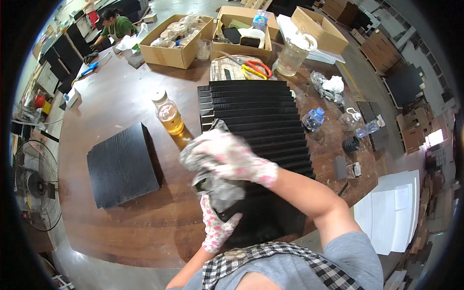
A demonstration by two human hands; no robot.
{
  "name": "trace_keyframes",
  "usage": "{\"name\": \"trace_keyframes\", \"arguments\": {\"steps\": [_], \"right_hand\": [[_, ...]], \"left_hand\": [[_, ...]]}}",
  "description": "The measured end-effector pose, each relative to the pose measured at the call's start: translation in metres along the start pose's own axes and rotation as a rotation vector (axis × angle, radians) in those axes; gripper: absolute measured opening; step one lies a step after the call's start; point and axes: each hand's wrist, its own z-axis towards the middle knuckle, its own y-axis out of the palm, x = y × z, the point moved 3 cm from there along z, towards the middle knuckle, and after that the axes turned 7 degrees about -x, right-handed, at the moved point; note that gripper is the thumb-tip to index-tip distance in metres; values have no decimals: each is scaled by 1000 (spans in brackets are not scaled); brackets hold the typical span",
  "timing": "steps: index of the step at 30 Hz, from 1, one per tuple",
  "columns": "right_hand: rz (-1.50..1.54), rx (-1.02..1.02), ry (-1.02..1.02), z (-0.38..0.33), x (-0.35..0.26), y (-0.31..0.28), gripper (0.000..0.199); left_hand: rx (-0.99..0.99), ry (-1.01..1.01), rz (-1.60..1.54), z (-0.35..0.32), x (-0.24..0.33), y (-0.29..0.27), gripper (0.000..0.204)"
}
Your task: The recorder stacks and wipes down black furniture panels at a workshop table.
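My right hand (227,154), in a white glove with pink spots and blurred by motion, is closed on a crumpled grey rag (220,193). The rag hangs over the left edge of a black board (266,212) in front of me. My left hand (218,229), in a matching glove, grips that board's near left corner, thumb and fingers on either side. Beyond the board lies a staggered row of black boards (256,111), overlapping like steps. To the left, a stack of black boards (123,164) sits apart on the table. A capped bottle of yellow liquid (169,116) stands between.
Open cardboard boxes (166,55) stand along the table's (121,232) far side. Scissors (256,70) with red and yellow handles lie beyond the boards. A clear jug (290,58), plastic bottles (313,120) and crumpled plastic (325,87) are at right. A co-worker (116,29) is at far left.
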Motion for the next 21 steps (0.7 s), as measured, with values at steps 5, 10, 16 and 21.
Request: {"name": "trace_keyframes", "arguments": {"steps": [5, 10, 16, 21], "right_hand": [[-415, 294, 571, -103, 48, -118, 18], [-588, 106, 464, -63, 58, -47, 39], [-12, 81, 2, 48, 50, 9, 37], [-386, 145, 141, -13, 100, -43, 42]], "left_hand": [[-5, 163, 87, 2, 12, -4, 106], [-15, 154, 17, 5, 17, 0, 108], [1, 48, -128, 3, 16, 6, 110], [9, 73, 26, -2, -4, 9, 114]]}}
